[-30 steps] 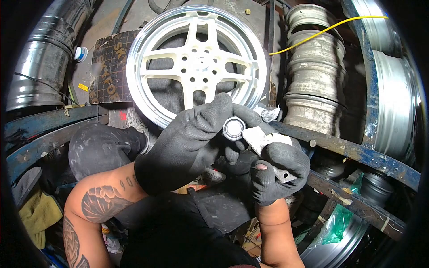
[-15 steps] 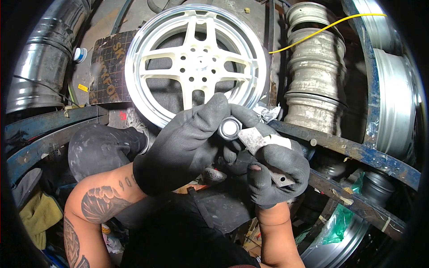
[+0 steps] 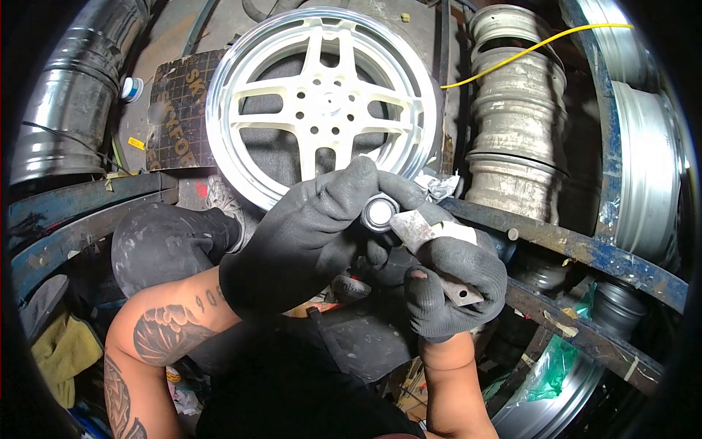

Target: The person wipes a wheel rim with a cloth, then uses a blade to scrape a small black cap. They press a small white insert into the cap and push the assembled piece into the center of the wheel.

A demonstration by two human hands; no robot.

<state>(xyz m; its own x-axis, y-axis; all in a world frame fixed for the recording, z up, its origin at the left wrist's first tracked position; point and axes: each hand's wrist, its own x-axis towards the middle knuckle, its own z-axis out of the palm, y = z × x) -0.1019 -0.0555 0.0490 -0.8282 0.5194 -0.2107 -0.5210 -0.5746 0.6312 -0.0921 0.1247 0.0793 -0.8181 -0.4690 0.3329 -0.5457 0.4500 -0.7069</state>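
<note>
Two knit-gloved hands meet at chest height: the left hand (image 3: pixel 307 245) has its fingers closed on a small round metal cap (image 3: pixel 379 214), shiny-faced, while the right hand (image 3: pixel 453 282) grips a flat grey scraper (image 3: pixel 428 238), its tip touching the cap's rim. Behind stands a white four-spoke wheel (image 3: pixel 322 102). The cap has dropped slightly since half a second ago.

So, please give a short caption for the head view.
Gloved left hand holds small round cap; right hand presses flat scraper against it.
</note>
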